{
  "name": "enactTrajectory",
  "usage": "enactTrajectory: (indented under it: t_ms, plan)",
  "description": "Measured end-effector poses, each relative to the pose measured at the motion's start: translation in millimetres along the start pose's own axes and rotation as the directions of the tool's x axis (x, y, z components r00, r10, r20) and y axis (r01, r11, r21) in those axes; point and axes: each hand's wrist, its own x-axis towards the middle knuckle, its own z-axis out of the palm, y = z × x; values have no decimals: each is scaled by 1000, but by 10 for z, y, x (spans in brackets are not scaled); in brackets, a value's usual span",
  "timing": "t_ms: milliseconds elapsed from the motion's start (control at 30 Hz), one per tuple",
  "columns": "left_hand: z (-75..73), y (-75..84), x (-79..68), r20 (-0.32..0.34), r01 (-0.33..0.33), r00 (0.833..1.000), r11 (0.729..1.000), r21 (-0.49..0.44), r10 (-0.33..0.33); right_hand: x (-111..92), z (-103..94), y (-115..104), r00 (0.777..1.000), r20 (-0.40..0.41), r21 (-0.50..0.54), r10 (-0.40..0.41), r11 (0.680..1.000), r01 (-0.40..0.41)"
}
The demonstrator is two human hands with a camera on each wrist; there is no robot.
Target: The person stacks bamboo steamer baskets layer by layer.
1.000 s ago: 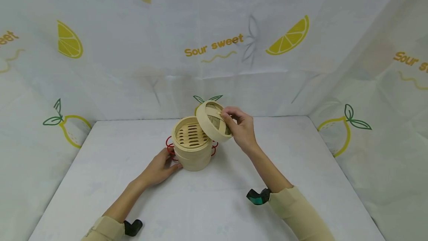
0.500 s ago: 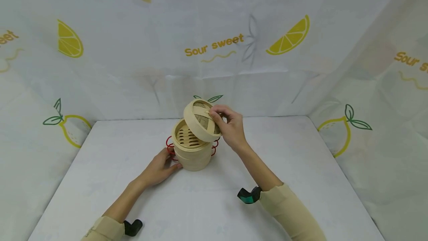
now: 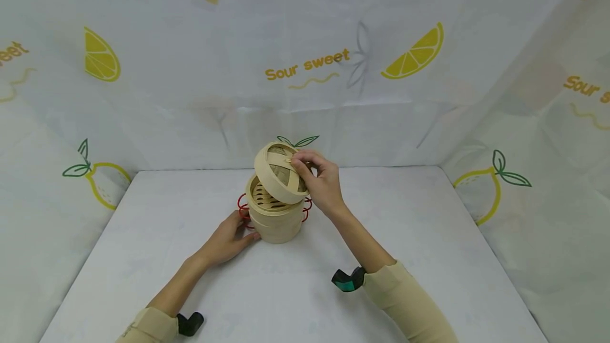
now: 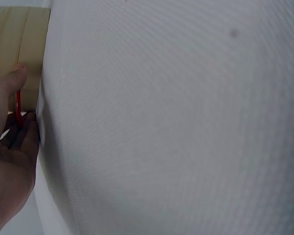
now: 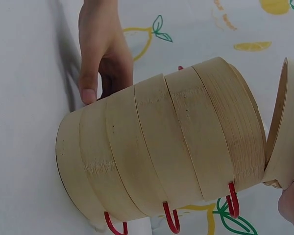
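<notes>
A stacked bamboo steamer with red side loops stands upright on the table, its slatted top tier partly covered. My left hand holds the stack low on its left side. In the left wrist view, the thumb lies on the bamboo wall and the fingers reach around by a red loop. The right hand pinches the strap at the middle of the round bamboo lid. Tilted, the lid hangs over the opening; its lower edge comes right at the rim in the right wrist view.
A white cloth covers the table. Behind it and at both sides hangs a white curtain printed with lemons and lettering. Black wrist devices sit by both sleeves.
The right hand has carried the tilted lid leftward, from the stack's right side to over its opening. The left hand and the stack have stayed in place.
</notes>
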Motion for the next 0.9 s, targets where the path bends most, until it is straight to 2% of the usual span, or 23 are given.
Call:
enactTrajectory:
  t_ms: [400,600,900]
  plan:
    - [-5,-3,1,2,11,1000,1000,7,-11,-19,84,-13,999,47,-10,-13,1000,13]
    - [-7,8,8,9,13,1000,1000,-1,-13,-16,116,-23,998,68,-52,-16,998,20]
    - [11,-1,-2,-19,-18,1000,1000,12,19,10,165,-17,993,108,-86,-35,995,44]
